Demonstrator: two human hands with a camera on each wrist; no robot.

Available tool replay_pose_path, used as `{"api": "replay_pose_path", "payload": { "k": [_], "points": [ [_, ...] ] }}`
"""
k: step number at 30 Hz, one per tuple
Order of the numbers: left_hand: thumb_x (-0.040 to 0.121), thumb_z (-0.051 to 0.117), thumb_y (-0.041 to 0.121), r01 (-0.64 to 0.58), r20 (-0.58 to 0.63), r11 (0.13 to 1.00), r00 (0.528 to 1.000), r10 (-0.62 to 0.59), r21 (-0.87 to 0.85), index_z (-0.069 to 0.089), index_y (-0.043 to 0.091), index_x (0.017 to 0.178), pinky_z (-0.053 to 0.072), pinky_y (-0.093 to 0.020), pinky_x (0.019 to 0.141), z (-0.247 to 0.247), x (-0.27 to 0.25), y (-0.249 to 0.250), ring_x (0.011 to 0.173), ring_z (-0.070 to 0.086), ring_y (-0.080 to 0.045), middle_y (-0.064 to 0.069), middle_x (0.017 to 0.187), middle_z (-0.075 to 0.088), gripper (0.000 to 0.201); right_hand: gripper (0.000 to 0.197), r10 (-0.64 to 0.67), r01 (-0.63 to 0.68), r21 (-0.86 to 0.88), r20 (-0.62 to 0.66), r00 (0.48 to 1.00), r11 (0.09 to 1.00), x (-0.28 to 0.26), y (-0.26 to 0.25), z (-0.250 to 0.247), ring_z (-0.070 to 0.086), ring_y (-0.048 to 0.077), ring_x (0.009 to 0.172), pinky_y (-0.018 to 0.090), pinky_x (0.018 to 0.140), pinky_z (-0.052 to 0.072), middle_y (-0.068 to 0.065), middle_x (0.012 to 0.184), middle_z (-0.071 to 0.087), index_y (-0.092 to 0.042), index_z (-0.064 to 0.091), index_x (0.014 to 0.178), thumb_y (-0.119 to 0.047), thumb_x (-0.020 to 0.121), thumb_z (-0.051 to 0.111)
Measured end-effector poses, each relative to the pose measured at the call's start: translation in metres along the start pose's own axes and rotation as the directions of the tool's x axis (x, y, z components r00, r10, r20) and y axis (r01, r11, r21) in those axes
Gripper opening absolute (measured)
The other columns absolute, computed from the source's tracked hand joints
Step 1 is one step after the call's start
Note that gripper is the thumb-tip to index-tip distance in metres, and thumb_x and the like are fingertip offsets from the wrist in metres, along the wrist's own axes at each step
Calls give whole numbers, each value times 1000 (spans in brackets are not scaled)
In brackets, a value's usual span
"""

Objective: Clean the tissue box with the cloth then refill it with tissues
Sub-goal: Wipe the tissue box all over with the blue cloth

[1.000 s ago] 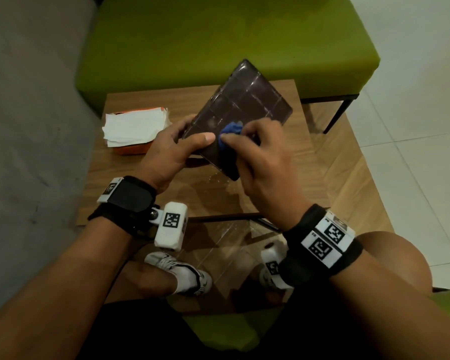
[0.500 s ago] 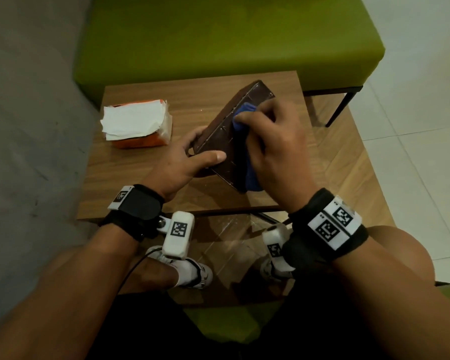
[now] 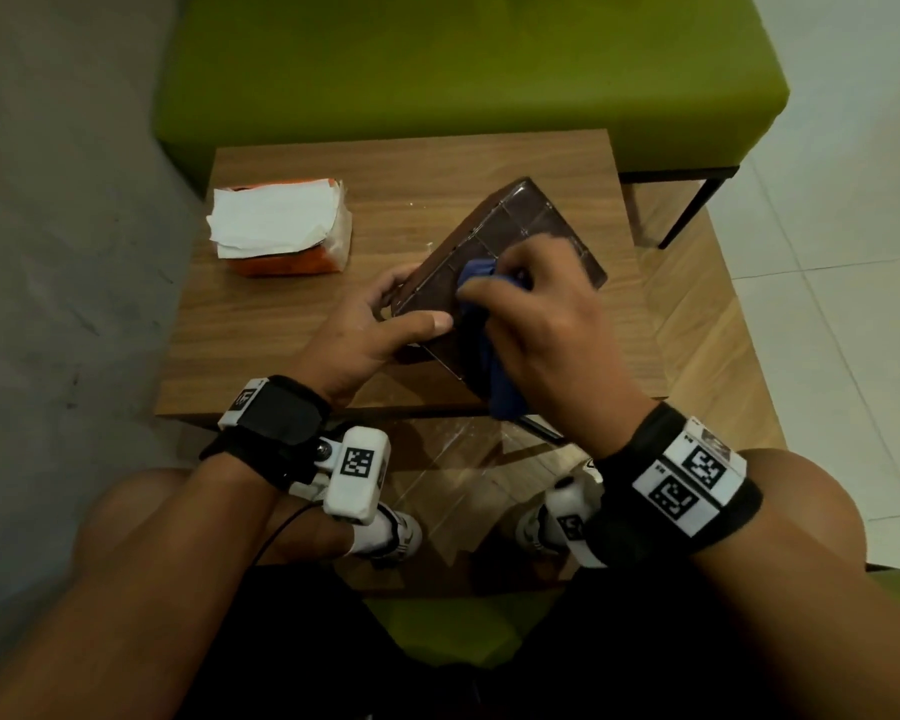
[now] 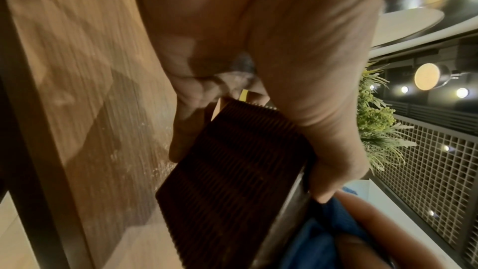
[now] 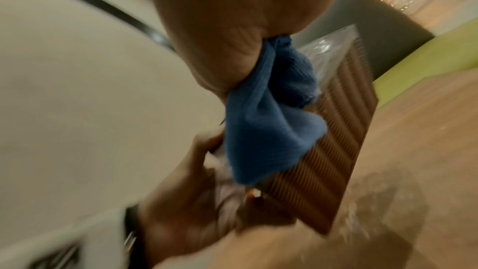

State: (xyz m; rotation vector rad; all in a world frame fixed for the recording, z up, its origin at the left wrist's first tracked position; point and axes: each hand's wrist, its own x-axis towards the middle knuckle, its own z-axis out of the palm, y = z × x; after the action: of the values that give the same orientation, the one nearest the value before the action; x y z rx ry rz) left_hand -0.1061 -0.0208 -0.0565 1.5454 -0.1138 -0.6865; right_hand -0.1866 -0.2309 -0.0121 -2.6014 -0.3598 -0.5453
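While left hand (image 3: 357, 337) grips ribbed box (image 3: 510, 226), knit cloth (image 5: 264, 130) rubs.

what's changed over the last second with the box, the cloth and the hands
The tissue box has come down from raised and tilted to low over the table. The right hand keeps rubbing it with the blue cloth; the left hand still grips its end. The tissue pack stayed put.

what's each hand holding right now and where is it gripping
Left hand grips the dark tissue box at its near end. Right hand holds the blue cloth bunched in its fingers.
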Motion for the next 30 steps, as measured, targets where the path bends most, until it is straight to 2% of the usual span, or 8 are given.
{"api": "replay_pose_path", "payload": {
  "k": [3, 8, 13, 18, 23, 27, 28, 30],
  "points": [
    [72, 90, 39, 13, -19, 1000, 1000, -13, -14, 63, 31, 141, 58, -65, 101, 3, 0, 1, 121, 72, -33, -10, 138, 67, 74, 24, 95, -91, 44, -102, 990, 995, 7, 6, -3, 54, 30, 101, 37, 80, 46, 19, 109, 57, -5, 75, 113, -10, 99, 56],
    [69, 88, 43, 24, 1, 999, 1000, -24, 26, 62, 35, 140, 62, -56, 98, 1, -5, 6, 120, 73, -25, -3, 137, 68, 75, 30, -35, 37, -23, 103, 994, 999, -3, -9, -6, 52, 28, 101, 35, 76, 46, 17, 112, 55, -9, 73, 115, -22, 101, 50],
    [67, 89, 43, 16, -32, 1000, 999, -16, 2, 63, 34, 138, 63, -57, 95, 2, -1, 6, 116, 75, -28, -7, 134, 70, 76, 24, 115, -112, 31, -92, 989, 993, 8, 5, -8, 52, 27, 103, 35, 82, 45, 16, 112, 56, -8, 75, 115, -7, 96, 60],
    [69, 88, 43, 1, -15, 1000, 1000, 0, 30, 61, 31, 141, 65, -47, 90, -5, -5, 6, 119, 73, -25, -7, 138, 66, 78, 26, -37, 38, -18, 79, 996, 999, 1, -11, -3, 51, 28, 101, 37, 78, 46, 16, 111, 55, -9, 73, 116, -17, 101, 53],
    [66, 89, 43, 15, -16, 1000, 1000, -15, 6, 62, 32, 140, 64, -51, 94, -8, -4, 5, 117, 74, -26, -7, 136, 68, 79, 29, 248, -227, 115, -227, 942, 967, 24, 1, -2, 55, 22, 106, 32, 90, 46, 13, 116, 61, -6, 66, 126, -5, 98, 57],
    [71, 88, 39, 13, 4, 1000, 1000, -13, -21, 62, 33, 140, 57, -63, 104, -14, -6, 0, 128, 67, -31, -9, 143, 63, 73, 24, -70, 71, 12, -63, 996, 997, 7, -30, 14, 56, 29, 100, 36, 84, 46, 17, 117, 66, -2, 71, 119, -14, 103, 58],
    [71, 88, 38, 17, 0, 999, 1000, -17, -31, 63, 33, 139, 56, -64, 104, -16, -7, -1, 127, 68, -33, -10, 142, 64, 72, 26, -102, 102, -20, -46, 994, 995, 6, -24, 12, 57, 30, 99, 38, 83, 46, 17, 117, 66, -3, 73, 119, -17, 104, 58],
    [70, 88, 37, 35, -25, 996, 999, -37, -77, 64, 31, 135, 58, -63, 102, -18, -8, -3, 122, 71, -34, -10, 138, 67, 70, 25, -10, 4, -43, -139, 990, 999, 15, 1, 8, 58, 31, 99, 43, 80, 47, 17, 114, 66, -6, 74, 120, -16, 103, 59]
  ]
}}
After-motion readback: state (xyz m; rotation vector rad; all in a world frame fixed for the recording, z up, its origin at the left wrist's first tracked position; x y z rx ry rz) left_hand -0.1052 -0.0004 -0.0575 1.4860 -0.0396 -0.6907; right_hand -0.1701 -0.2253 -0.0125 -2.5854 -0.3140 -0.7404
